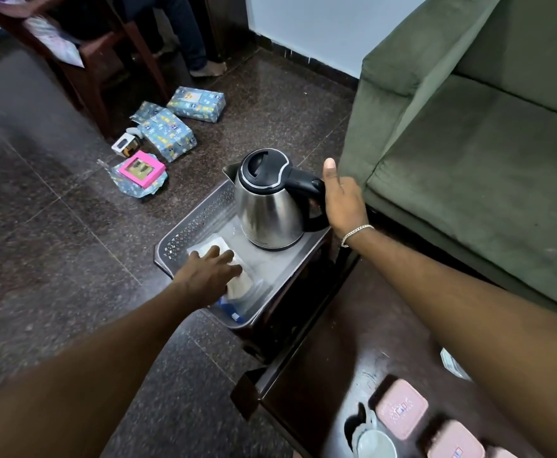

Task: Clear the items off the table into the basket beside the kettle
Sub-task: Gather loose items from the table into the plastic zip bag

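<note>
Left hand (209,271) spread flat on packet (237,285) in basket (194,223); right hand (341,196) gripping kettle (270,200) handle.

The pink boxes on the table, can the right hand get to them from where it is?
Probably yes. The right hand is up at the kettle handle, and the pink boxes sit on the table right below that arm, with nothing covering them. It would only need to let go and pull back.

Both arms outstretched, left hand (209,271) palm-down with fingers spread, right hand (343,201) thumb-up.
</note>
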{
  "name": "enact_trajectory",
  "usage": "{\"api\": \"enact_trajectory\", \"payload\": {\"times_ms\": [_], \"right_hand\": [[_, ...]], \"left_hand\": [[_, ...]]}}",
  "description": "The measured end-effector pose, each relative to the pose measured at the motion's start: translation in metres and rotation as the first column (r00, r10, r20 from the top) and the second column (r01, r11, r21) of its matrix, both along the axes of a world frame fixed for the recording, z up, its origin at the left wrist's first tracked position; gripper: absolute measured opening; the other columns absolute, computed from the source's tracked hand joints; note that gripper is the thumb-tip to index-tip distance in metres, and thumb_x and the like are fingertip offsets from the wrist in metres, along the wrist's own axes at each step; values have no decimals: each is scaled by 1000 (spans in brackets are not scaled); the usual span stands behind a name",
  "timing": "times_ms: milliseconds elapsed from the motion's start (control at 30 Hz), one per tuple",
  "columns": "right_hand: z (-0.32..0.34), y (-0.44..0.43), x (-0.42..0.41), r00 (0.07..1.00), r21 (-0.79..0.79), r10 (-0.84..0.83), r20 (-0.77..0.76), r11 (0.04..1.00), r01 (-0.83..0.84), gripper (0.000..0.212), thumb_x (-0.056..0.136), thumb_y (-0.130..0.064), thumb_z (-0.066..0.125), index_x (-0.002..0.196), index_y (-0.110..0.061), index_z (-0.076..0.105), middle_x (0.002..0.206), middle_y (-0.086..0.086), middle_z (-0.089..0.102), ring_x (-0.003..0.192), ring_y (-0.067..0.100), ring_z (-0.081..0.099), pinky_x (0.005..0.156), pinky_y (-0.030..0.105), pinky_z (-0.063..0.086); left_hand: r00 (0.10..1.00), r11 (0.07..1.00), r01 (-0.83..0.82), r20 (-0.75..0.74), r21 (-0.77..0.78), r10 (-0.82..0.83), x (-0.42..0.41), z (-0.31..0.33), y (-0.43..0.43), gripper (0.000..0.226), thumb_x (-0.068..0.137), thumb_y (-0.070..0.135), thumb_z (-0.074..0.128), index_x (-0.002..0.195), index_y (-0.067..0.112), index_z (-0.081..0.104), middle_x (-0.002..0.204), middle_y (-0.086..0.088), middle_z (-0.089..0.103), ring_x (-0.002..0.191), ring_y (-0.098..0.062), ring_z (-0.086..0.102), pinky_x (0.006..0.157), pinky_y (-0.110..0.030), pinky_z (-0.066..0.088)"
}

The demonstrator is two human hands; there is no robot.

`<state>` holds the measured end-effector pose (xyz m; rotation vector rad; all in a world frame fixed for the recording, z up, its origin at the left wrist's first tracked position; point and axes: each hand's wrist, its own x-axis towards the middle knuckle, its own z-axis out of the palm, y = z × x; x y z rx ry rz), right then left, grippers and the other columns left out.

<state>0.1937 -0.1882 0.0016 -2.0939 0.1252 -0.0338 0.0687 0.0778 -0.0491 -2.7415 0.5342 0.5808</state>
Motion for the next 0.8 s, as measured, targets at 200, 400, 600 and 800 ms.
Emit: {"api": "enact_trajectory", "payload": {"times_ms": [200, 400, 600, 800], "right_hand": [[4, -29, -27, 995, 151, -57, 84, 988, 44, 49, 103, -58, 38, 85, -29, 73, 99, 0, 70, 93, 5, 64, 94, 28, 48], [32, -67, -84, 995, 363, -96, 0, 928, 89, 41, 93, -64, 45, 88, -35, 74, 87, -6, 69, 76, 7, 63, 71, 34, 49], [86, -76, -177, 991, 376, 136, 0, 918, -126, 52, 76, -75, 66, 101, -29, 70, 91, -5, 74, 81, 13, 70, 74, 27, 53], [127, -115, -238, 998, 211, -63, 1, 976, 61, 45, 73, -62, 79, 91, -22, 67, 88, -3, 72, 76, 12, 68, 72, 23, 56]], "left_hand": [[986, 971, -85, 121, -222, 114, -4, 5, 3, 17, 91, 24, 61, 103, 29, 71, 105, 11, 68, 120, -17, 57, 94, -48, 32], [939, 646, -328, -165, -690, 300, 11, 97, -10, 14, 87, 28, 58, 80, 16, 61, 71, -2, 59, 69, -21, 57, 66, -35, 39], [913, 316, -391, -323, -864, 248, 11, 174, -98, 33, 93, 22, 71, 73, 1, 55, 60, 11, 49, 56, 1, 41, 54, -22, 30], [896, 56, -435, -426, -899, 123, -16, 186, -228, 38, 83, 34, 73, 74, 0, 58, 64, 0, 58, 62, -10, 48, 59, -29, 38]]}}
